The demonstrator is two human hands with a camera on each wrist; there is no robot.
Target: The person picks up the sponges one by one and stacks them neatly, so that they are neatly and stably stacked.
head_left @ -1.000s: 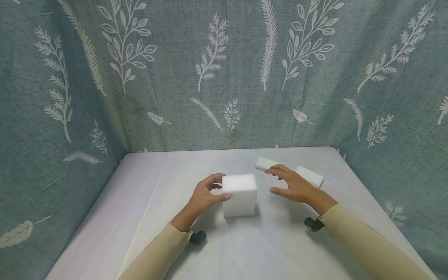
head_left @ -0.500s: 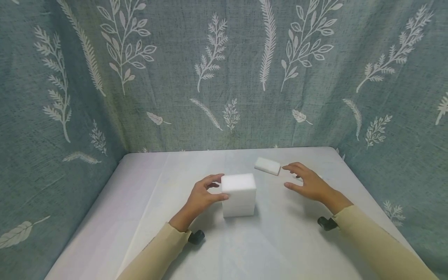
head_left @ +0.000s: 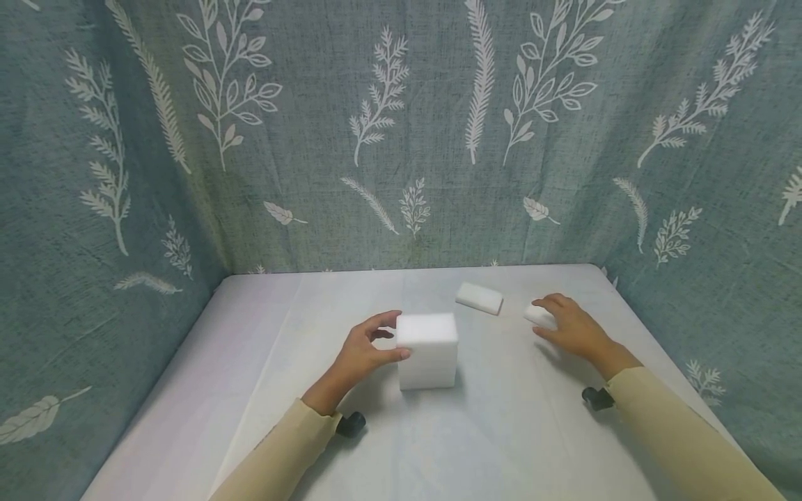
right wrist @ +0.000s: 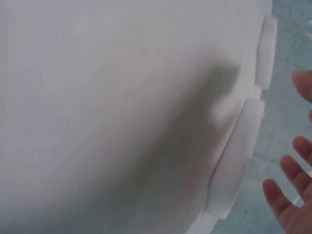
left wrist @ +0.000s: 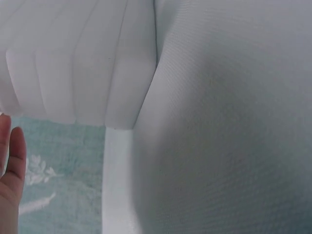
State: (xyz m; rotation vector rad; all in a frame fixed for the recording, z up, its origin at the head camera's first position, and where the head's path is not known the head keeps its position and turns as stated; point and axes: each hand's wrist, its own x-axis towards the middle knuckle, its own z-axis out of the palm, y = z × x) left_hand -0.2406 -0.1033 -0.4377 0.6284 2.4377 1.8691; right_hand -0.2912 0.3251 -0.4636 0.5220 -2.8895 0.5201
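Note:
A stack of several white sponge blocks (head_left: 427, 355) stands upright in the middle of the table, its layers showing as seams in the left wrist view. My left hand (head_left: 370, 348) holds the stack near its top, thumb on the front face and fingers toward the back. Farther right, my right hand (head_left: 573, 328) hovers over a loose white sponge block (head_left: 540, 316), partly covering it in the head view. In the right wrist view its spread fingers (right wrist: 294, 173) are apart from the nearer block (right wrist: 236, 161), with nothing between them and the thumb.
Another loose white sponge block (head_left: 479, 298) lies flat toward the back, left of the right hand. The white table (head_left: 301, 299) is enclosed by a green leaf-patterned curtain (head_left: 438, 139) at the back and both sides.
My right hand has moved right, away from the stack, and come over the right-hand loose block. The other loose block is uncovered now. My left hand stays on the stack.

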